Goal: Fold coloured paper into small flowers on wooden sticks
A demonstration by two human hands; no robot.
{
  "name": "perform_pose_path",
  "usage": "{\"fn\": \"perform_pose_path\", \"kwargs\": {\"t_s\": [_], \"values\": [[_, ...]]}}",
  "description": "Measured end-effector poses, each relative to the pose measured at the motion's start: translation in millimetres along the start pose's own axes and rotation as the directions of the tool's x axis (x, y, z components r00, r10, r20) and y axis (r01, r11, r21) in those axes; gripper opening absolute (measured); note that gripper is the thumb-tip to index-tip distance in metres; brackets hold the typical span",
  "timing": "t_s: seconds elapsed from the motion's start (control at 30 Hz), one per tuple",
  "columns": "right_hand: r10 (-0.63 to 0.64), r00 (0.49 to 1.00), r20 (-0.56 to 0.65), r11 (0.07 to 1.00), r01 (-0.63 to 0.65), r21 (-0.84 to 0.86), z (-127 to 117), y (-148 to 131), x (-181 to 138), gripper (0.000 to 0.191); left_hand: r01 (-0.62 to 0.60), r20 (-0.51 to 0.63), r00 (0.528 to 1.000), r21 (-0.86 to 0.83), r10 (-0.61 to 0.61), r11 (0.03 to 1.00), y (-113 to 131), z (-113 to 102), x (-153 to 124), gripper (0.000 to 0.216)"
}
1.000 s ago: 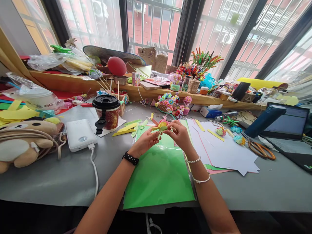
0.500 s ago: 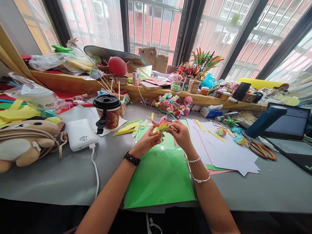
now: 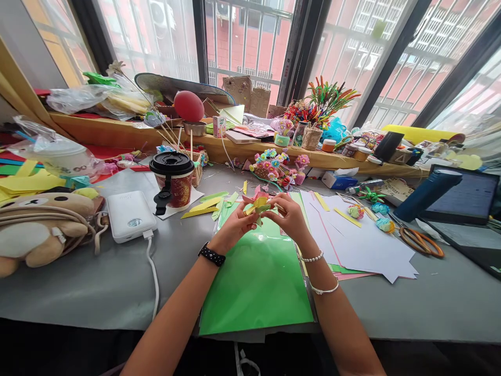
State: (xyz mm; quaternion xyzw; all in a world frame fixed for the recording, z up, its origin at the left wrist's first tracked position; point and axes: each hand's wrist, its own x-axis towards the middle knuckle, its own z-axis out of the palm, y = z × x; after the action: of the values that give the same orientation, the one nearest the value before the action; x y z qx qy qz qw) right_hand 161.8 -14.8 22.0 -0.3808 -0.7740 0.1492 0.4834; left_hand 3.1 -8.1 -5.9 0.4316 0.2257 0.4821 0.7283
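Note:
Both hands meet above a green sheet [image 3: 256, 282] on the grey table [image 3: 102, 282]. My left hand [image 3: 233, 230], with a black band at the wrist, pinches a small folded paper flower [image 3: 255, 203] of pink, yellow and green strips. From the other side my right hand [image 3: 288, 215], with bead and silver bracelets at the wrist, has its fingers closed on the same paper flower.
A lidded coffee cup [image 3: 172, 180], a white power bank [image 3: 130, 215] with cable and a plush bear [image 3: 37, 224] lie left. White sheets [image 3: 364, 245], orange scissors [image 3: 420, 241], a blue bottle [image 3: 425, 193] and a laptop [image 3: 465, 201] lie right. Cut paper strips [image 3: 203, 204] and craft clutter fill the sill behind.
The hands stay almost in place; the paper flower has turned slightly between the fingers and the fingers have shifted their grip.

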Motion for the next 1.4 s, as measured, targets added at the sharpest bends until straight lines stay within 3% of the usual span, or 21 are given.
{"fn": "perform_pose_path", "kwargs": {"t_s": [0.5, 0.83, 1.1, 1.4], "values": [[-0.029, 0.999, -0.038, 0.996, 0.026, -0.081, 5.0, 3.8, -1.2, 0.012, -0.035, 0.027, 0.999, 0.039, 0.034, 0.999, 0.4, 2.8, -0.2, 0.045], [0.040, 0.999, 0.002, 0.999, -0.040, 0.019, 5.5, 6.5, 0.5, 0.016, -0.054, -0.003, 0.999, 0.064, 0.054, 0.996, -0.9, 4.2, -1.3, 0.042], [-0.027, 1.000, -0.013, 0.994, 0.025, -0.102, 5.5, 6.5, 0.1, 0.009, -0.041, 0.018, 0.999, 0.095, 0.040, 0.995, -1.1, 5.4, -1.7, 0.048], [-0.050, 0.998, 0.038, 0.997, 0.053, -0.062, -2.0, 5.0, 2.7, 0.004, -0.035, 0.059, 0.998, 0.111, 0.029, 0.993, -1.8, 4.9, -1.4, 0.053]]}}
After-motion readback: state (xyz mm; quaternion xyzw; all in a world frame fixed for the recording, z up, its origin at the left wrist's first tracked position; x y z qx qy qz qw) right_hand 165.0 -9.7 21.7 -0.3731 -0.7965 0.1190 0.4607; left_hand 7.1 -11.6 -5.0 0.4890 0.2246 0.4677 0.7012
